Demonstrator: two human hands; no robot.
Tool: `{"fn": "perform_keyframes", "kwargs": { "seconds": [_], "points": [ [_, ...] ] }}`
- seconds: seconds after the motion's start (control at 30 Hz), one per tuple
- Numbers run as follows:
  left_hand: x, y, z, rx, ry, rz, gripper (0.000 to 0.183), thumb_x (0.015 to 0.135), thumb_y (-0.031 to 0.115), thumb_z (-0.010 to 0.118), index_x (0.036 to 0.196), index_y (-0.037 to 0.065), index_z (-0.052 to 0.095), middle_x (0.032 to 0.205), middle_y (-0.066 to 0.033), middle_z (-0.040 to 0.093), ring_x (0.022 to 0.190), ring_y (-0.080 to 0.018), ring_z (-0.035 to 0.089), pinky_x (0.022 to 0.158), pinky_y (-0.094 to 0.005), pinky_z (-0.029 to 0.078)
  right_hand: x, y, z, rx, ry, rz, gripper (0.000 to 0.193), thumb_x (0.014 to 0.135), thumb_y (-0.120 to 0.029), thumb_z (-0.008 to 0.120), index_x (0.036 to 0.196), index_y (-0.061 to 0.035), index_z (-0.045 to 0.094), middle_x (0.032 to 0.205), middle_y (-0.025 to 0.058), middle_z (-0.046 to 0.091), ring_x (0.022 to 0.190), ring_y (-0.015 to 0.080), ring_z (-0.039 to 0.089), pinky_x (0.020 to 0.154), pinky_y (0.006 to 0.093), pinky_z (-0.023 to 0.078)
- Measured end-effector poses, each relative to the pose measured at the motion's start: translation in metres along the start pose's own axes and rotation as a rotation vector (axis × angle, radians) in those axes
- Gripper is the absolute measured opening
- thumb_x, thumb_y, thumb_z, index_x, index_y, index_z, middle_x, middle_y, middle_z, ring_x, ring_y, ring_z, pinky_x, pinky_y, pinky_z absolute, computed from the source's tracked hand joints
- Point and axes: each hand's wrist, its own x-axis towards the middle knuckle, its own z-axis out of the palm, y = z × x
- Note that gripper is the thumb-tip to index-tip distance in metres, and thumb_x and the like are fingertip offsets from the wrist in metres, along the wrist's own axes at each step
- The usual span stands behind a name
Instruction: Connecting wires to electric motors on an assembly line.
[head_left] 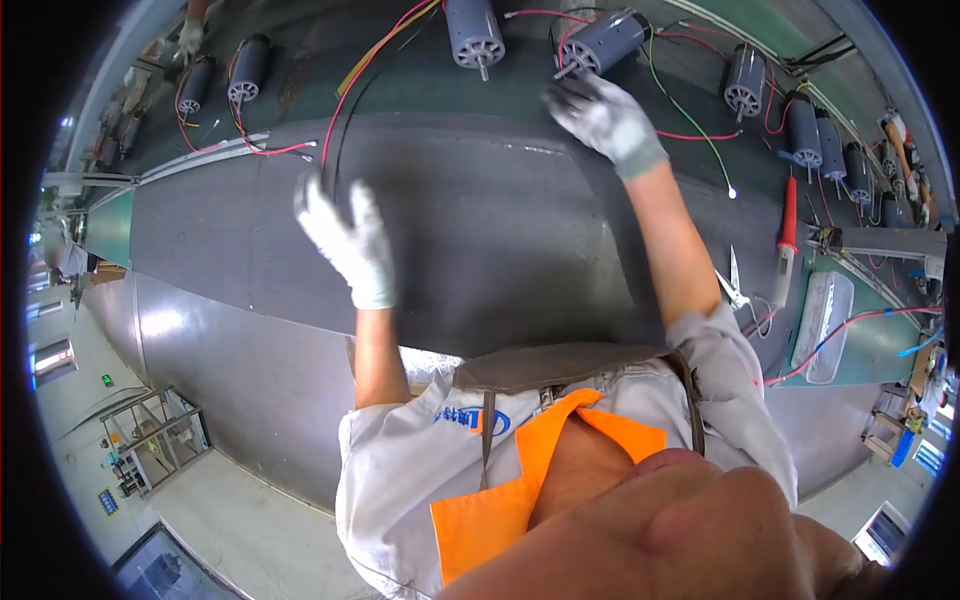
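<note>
My left hand [345, 240], in a white glove, is over the dark work mat [480, 230] with thumb and fingers apart and nothing in it. Close above its fingertips hang the ends of a red wire [345, 100] and a black wire, which run up to a grey cylindrical motor [473, 35]. My right hand [605, 120], also gloved, reaches up to the shaft end of a second, tilted grey motor [605, 40]. Its fingers are blurred and dark at the tips, so I cannot make out whether they grip the shaft. A green wire [690, 110] trails from that motor.
More motors with wires stand at the far left [248, 70] and far right [745, 80]. To the right lie a red-handled tool [788, 215], scissors [735, 285] and a clear plastic tray [825, 325]. Another person's gloved hand [192, 38] shows at the top left.
</note>
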Motion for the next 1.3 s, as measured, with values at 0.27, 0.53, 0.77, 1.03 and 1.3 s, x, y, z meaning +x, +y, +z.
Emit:
{"fn": "perform_keyframes", "kwargs": {
  "seconds": [0.27, 0.53, 0.77, 1.03, 1.3],
  "points": [
    [0.040, 0.102, 0.118, -1.079, -0.653, -0.360, 0.041, 0.098, 0.011, 0.062, 0.136, -0.003, 0.054, 0.126, -0.0079, 0.061, 0.118, -0.0163, 0.056, 0.103, -0.0288, 0.043, 0.009, 0.005, -0.027, -0.186, 0.156, -0.209, 0.013, 0.094, -0.015, 0.066, 0.105, -0.0097, 0.060, 0.083, 0.0034, 0.061, 0.066, 0.0160, 0.059, 0.057, 0.0300, 0.050],
    [-0.016, 0.146, 0.069, -1.329, -1.329, -0.981, 0.042, 0.097, 0.029, 0.067, 0.128, 0.004, 0.056, 0.122, -0.0048, 0.060, 0.104, -0.0162, 0.060, 0.082, -0.0329, 0.052, -0.233, 0.040, -0.021, -1.170, 0.163, 0.325, 0.032, 0.097, -0.037, 0.064, 0.107, -0.0069, 0.066, 0.069, -0.0007, 0.061, 0.055, 0.0064, 0.057, 0.043, 0.0229, 0.040],
    [-0.033, 0.130, 0.000, -0.851, -1.565, -0.984, 0.029, 0.095, 0.031, 0.069, 0.112, 0.009, 0.061, 0.097, 0.0006, 0.064, 0.073, -0.0060, 0.059, 0.060, -0.0230, 0.044, -0.270, 0.072, -0.031, -2.291, -0.065, -0.123, 0.024, 0.095, -0.026, 0.063, 0.104, -0.0043, 0.063, 0.077, 0.0216, 0.066, 0.071, 0.0386, 0.066, 0.067, 0.0468, 0.053],
    [-0.011, 0.125, 0.003, -0.836, -1.722, -0.864, 0.058, 0.102, 0.059, 0.044, 0.127, 0.009, 0.059, 0.101, -0.0057, 0.068, 0.073, -0.0148, 0.065, 0.057, -0.0249, 0.047, -0.218, 0.041, 0.032, -1.961, 0.039, -0.691, 0.061, 0.087, -0.015, 0.066, 0.144, -0.0114, 0.046, 0.111, 0.0252, 0.062, 0.102, 0.0376, 0.065, 0.088, 0.0441, 0.051],
    [0.011, 0.150, 0.029, -0.435, -1.675, -0.657, 0.060, 0.098, 0.065, 0.049, 0.124, 0.013, 0.063, 0.096, -0.0014, 0.068, 0.075, -0.0132, 0.063, 0.058, -0.0261, 0.048, -0.191, 0.218, 0.054, -2.180, -1.031, -0.217, 0.027, 0.089, -0.028, 0.058, 0.096, -0.0091, 0.076, 0.093, 0.0125, 0.075, 0.089, 0.0331, 0.072, 0.072, 0.0475, 0.057]
  ]
}}
